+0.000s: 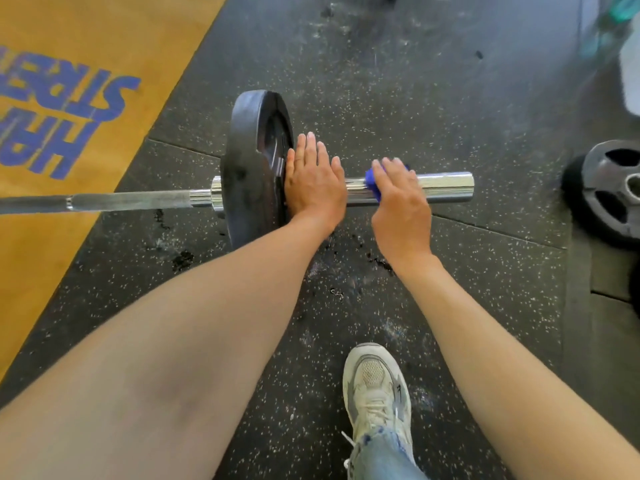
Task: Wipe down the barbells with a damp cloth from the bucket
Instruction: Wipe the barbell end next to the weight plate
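Left hand (313, 178) lies flat, fingers straight and together, against the inner face of the plate (254, 168) and over the sleeve (446, 187) where the two meet; it grips nothing. Right hand (400, 202) presses a blue cloth (373, 183) onto the sleeve just beside the left, fingers draped over the top; most of the cloth is hidden under the palm.

Largest first: the floor (415, 98) is speckled black rubber, with dark wet spots below the bar, so footing near it may be slick. The barbell (131, 200) lies across it, shaft running off to the left; it looks heavy and rigid, and it can roll, so steadying it at the plate seems wise. The plate is thick, dull and grippy, best braced on its flat face. The sleeve is polished chrome, smooth and likely slippery when wet; wrapping the cloth round it and sliding toward the free end should work. The cloth is soft and light, easily bunched in one hand.

No bucket is clearly identifiable.
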Demonstrator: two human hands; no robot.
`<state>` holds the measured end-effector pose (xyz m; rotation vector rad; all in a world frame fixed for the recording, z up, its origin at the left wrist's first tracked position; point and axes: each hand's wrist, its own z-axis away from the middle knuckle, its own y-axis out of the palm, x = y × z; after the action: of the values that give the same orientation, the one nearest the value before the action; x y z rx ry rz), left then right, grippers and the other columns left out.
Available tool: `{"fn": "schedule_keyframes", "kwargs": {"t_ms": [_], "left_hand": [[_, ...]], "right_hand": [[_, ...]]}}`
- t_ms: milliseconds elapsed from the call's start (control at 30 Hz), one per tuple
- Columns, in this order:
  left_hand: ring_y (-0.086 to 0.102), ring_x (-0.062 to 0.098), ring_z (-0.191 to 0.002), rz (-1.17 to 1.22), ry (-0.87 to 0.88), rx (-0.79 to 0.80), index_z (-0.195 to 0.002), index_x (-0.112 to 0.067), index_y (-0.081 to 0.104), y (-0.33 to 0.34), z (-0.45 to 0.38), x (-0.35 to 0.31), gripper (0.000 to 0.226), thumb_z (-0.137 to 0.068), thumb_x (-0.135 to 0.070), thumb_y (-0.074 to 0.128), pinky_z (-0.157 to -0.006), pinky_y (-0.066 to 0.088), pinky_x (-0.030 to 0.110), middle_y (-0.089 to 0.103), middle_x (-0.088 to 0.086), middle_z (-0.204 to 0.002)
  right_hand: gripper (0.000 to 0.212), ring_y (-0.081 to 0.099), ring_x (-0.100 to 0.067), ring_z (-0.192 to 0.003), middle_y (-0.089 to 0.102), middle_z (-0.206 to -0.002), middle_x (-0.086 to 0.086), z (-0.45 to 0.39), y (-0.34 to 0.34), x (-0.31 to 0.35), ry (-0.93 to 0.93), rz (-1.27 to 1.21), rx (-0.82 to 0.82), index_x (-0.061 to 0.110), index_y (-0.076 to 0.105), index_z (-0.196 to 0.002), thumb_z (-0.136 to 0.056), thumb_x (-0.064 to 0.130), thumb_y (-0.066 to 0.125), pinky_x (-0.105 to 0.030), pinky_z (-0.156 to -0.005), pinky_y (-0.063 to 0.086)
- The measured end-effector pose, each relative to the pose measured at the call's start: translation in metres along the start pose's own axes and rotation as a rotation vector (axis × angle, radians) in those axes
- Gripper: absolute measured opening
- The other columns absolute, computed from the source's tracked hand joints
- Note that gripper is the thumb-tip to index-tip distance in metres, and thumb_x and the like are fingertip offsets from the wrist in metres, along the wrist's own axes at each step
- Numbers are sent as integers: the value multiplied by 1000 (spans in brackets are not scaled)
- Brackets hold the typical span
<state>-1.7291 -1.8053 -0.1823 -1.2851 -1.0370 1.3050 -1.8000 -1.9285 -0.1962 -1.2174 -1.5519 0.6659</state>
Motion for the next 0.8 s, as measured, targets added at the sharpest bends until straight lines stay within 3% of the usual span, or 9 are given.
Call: {"fn": "schedule_keyframes", "kwargs": {"t_ms": [67,233,333,367,467,533,600,733,800], "left_hand": [[1,18,-158,15,-6,0,-162,-11,22,-1,-13,-2,57,-111,-35,13,-128,-1,38,10,5,-171],[5,19,-158,45,-39,32,-161,-12,25,-3,-47,-5,56,-111,-34,14,-128,2,38,15,6,-170],[9,20,-157,58,-45,39,-160,-12,27,-3,-69,-6,56,-110,-34,14,-128,7,39,20,6,-169],[11,21,-157,64,-48,44,-160,-12,28,-4,-77,-6,56,-110,-34,15,-127,10,39,22,7,-168],[14,21,-157,80,-65,65,-159,-12,31,-8,-100,-7,54,-111,-34,17,-126,15,39,26,7,-167],[14,22,-157,93,-61,71,-158,-12,32,-9,-117,-7,54,-111,-34,17,-126,15,39,27,7,-167],[15,22,-156,115,-62,65,-157,-11,34,-10,-135,-7,54,-111,-34,17,-127,14,40,28,7,-167],[15,22,-156,119,-78,38,-156,-11,37,-9,-172,-7,53,-111,-33,19,-127,12,40,30,8,-165],[15,23,-156,124,-74,34,-156,-11,37,-9,-188,-7,53,-111,-34,19,-127,10,41,30,8,-165]], "right_hand": [[55,46,-34,-141,56,-145,-15,-15,2,-2,137,-8,-44,2,56,-140,-89,-15,57,-36,-121,21],[59,43,-33,-143,53,-148,-13,-35,17,2,-133,-36,53,4,54,-143,-88,-15,57,-40,-123,26],[56,42,-32,-144,54,-148,-13,-52,17,-8,138,-44,-49,3,55,-142,-89,-16,55,-45,-121,31],[57,40,-32,-144,53,-148,-13,-55,21,-3,132,-51,-57,3,55,-142,-89,-17,54,-48,-120,33],[56,42,-30,-144,54,-148,-10,-72,35,0,-120,-69,18,5,56,-142,-89,-14,55,-42,-123,28],[51,46,-30,-141,57,-145,-10,-97,38,-11,-7,-82,-30,5,58,-140,-92,-10,56,-35,-123,25],[48,47,-31,-140,59,-142,-12,-116,42,-8,171,-106,-86,3,59,-137,-92,-10,57,-40,-122,28],[52,46,-31,-141,58,-144,-12,-136,63,0,-144,-119,-12,3,59,-138,-89,-13,56,-46,-121,32],[49,47,-30,-140,59,-142,-11,-158,67,-15,-40,-110,-67,3,60,-137,-90,-10,56,-46,-120,32]]}}
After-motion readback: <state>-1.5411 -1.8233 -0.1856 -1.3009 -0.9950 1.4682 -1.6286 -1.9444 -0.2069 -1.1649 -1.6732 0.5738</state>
